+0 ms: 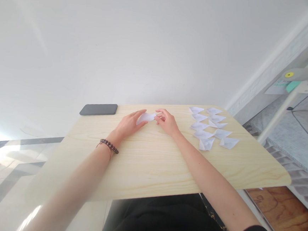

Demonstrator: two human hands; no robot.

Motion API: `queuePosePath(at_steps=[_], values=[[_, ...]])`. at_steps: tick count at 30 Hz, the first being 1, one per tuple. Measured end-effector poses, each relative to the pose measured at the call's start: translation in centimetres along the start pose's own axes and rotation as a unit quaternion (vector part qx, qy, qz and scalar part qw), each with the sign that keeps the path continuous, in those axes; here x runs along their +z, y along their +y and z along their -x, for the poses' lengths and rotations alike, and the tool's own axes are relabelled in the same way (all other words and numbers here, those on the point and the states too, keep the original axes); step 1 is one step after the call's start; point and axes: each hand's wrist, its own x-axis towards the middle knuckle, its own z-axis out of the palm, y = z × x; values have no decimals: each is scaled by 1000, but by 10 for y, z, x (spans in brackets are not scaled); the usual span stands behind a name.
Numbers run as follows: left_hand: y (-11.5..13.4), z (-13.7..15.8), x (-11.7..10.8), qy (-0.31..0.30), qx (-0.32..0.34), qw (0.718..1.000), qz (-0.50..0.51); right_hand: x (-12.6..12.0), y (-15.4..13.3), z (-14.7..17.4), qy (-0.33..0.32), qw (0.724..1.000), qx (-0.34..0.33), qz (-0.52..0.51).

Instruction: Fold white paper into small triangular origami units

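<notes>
A small folded white paper (146, 117) is between my two hands, just above or on the wooden table (139, 164). My left hand (130, 122) grips its left end between thumb and fingers. The thumb and fingertips of my right hand (166, 120) pinch its right end. Part of the paper's left end is hidden behind the left fingers. On the right half of the table, several folded white paper boats (205, 134) stand in two columns running away from me.
A dark phone (99, 109) lies at the table's back left corner. Behind the table rises a white wall (148, 47). A pale metal frame (282, 111) stands beyond the table's right side.
</notes>
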Motion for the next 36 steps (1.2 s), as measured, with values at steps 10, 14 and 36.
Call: queuePosePath(at_steps=[10,14,36], values=[[2,-6,1,75,17,997,10,2,-10,5,-14,1000,-19,-9],[3,-6,1,57,45,997,24,1,-11,6,-20,1000,-18,-1],[8,-3,4,59,-87,989,108,5,-9,2,25,993,-108,31]])
